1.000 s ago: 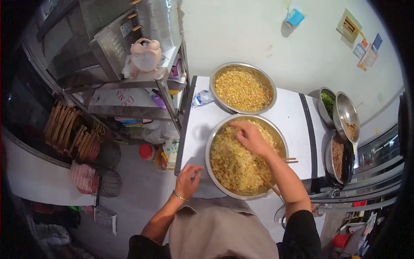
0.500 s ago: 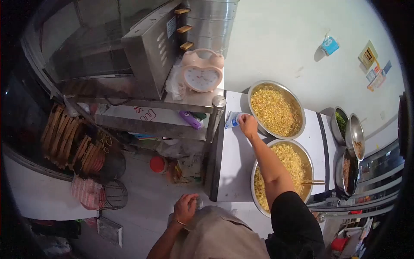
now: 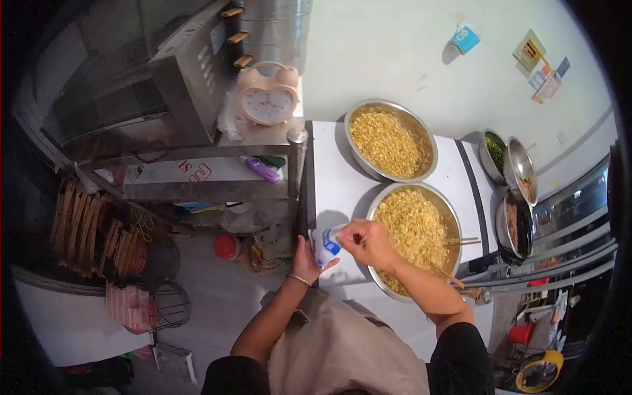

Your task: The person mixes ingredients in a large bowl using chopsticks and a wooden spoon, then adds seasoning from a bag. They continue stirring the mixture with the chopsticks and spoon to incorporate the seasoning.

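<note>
A small white and blue packet [image 3: 327, 245] is between my two hands, over the left edge of the white table [image 3: 332, 187]. My left hand [image 3: 308, 262] cups it from the left and below, fingers wrapped against it. My right hand [image 3: 365, 242] pinches the packet's upper right end. Just right of my right hand, a metal bowl of yellow chopped food [image 3: 411, 224] holds chopsticks [image 3: 461, 242]. Behind it stands a second metal bowl of similar food [image 3: 388, 141].
Smaller metal bowls, one with greens [image 3: 495, 153], stand at the table's right end. A metal shelf [image 3: 217, 155] on the left carries a pink alarm clock [image 3: 268, 99]. A red-lidded jar [image 3: 226, 247] and a wire basket [image 3: 172, 306] are lower left.
My right hand has brought the packet from the table's far left side toward me. My left hand has risen from beside the apron to the packet. The view has shifted.
</note>
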### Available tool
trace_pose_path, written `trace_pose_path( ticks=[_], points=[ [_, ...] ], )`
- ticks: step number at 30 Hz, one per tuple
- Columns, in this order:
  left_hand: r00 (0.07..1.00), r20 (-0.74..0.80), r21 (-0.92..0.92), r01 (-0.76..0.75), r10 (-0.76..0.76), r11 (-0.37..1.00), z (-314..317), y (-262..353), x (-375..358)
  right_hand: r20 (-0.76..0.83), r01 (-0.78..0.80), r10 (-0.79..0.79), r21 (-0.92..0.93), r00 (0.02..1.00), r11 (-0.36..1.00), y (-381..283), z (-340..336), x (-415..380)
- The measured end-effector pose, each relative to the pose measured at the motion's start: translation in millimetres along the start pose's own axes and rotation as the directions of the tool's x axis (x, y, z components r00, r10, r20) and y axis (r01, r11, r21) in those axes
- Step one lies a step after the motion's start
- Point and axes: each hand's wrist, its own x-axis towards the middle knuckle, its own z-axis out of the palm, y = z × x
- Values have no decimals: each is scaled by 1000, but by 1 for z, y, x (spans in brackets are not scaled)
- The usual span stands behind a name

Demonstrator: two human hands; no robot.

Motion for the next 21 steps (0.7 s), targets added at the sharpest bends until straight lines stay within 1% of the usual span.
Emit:
trace_pose_path(
  ticks=[1,2,3,4,5,6,7,8,9,10,13,14,15,17,18,21],
  points=[
    [1000,2,5,-26,26,1000,2,-9,3,32,73,-72,-14,997,997,-4,-3,-12],
    [999,-2,10,-49,49,999,-4,-21,9,169,149,-131,-99,977,984,-6,-14,-18],
    [997,-10,16,-70,70,997,-13,-32,16,163,166,-153,-65,975,984,-6,-23,-24],
    [998,39,-109,-45,49,993,-16,-38,23,153,183,-176,-30,972,983,-3,-31,-29],
    [998,33,-107,-51,54,993,-21,-44,24,139,204,-202,0,969,979,-1,-40,-33],
    [998,31,-103,-59,63,993,-6,-43,16,86,250,-250,10,964,968,1,-49,-36],
    [997,34,-99,-70,73,993,4,-44,13,139,221,-224,36,965,975,1,-56,-39],
    [994,72,-104,-80,87,991,5,-46,14,192,192,-200,58,961,980,0,-63,-42],
    [994,77,-114,-65,74,991,5,-50,15,244,165,-179,77,953,983,1,-68,-46],
    [994,86,-124,-53,63,991,4,-54,18,276,256,-261,54,925,965,10,-62,-48],
    [986,147,-142,-53,74,988,-15,-72,34,410,243,-172,-127,896,962,18,-49,-56],
    [981,172,-147,-64,90,987,-25,-75,40,350,335,-280,-105,894,936,30,-42,-59],
    [990,106,-92,-81,90,993,-15,-75,37,417,258,-184,-129,890,957,32,-43,-60],
    [994,-34,18,-102,102,995,22,-79,19,537,106,16,-195,843,975,35,-44,-63],
    [996,-20,3,-92,92,996,28,-80,16,406,81,-27,-116,913,990,36,-40,-68],
    [988,-119,86,-92,102,992,31,-82,19,429,3,83,-195,899,981,35,-44,-72]
  ],
)
